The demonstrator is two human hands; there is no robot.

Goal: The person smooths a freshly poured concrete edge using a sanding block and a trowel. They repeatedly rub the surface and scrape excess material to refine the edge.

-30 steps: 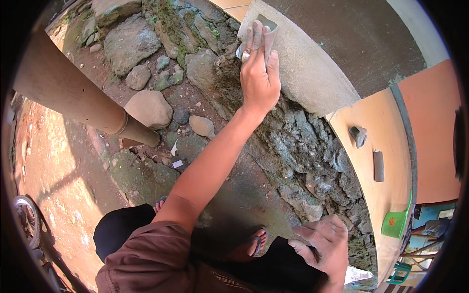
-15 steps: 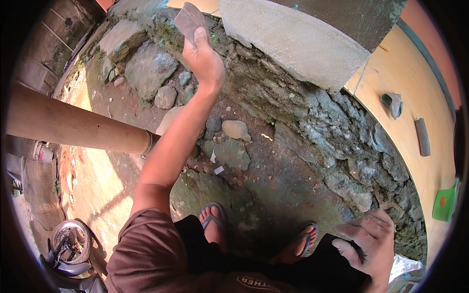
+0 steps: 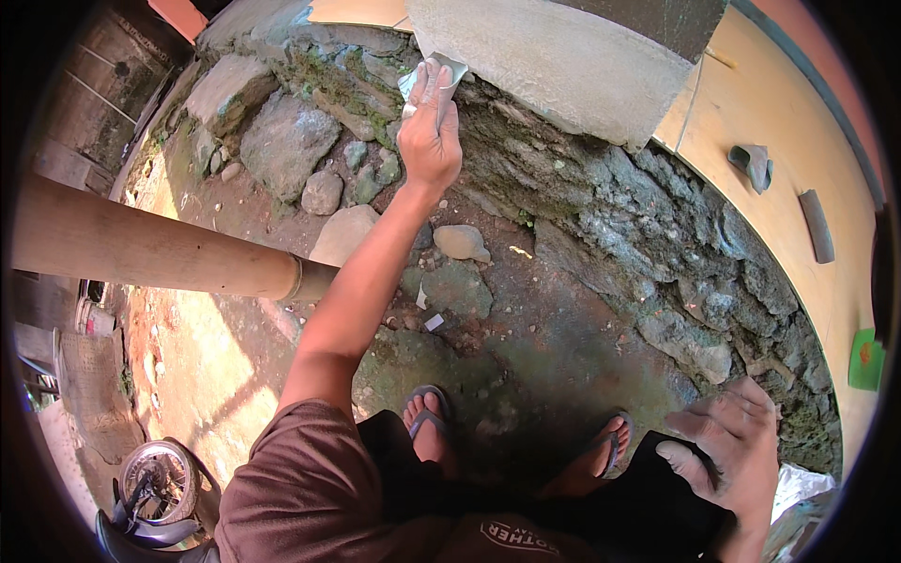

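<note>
My left hand (image 3: 430,141) reaches far forward, its fingers closed on a creased, pale piece of sandpaper (image 3: 454,71). It is beside the left end of a large grey slab (image 3: 554,70), whose face looks rough and dusty; whether the paper touches the slab I cannot tell. Grey dust coats my right hand (image 3: 727,441), held low at the right near my knee. Its fingers are loosely bent, with the thumb apart and nothing visible between them. Two curled grey pieces, one folded (image 3: 753,167) and one long (image 3: 817,225), lie on the yellow ledge (image 3: 723,113).
A rough stone wall (image 3: 610,216) runs below the ledge. At left, a thick brown pole (image 3: 169,244) slants across, near loose rocks (image 3: 291,136). A green object (image 3: 865,359) sits on the ledge at far right. A motorcycle wheel (image 3: 160,483) shows at lower left.
My left hand has moved right and turned over, back of the hand now showing, bringing the sandpaper next to the slab's edge. The right hand keeps its loose pose.
</note>
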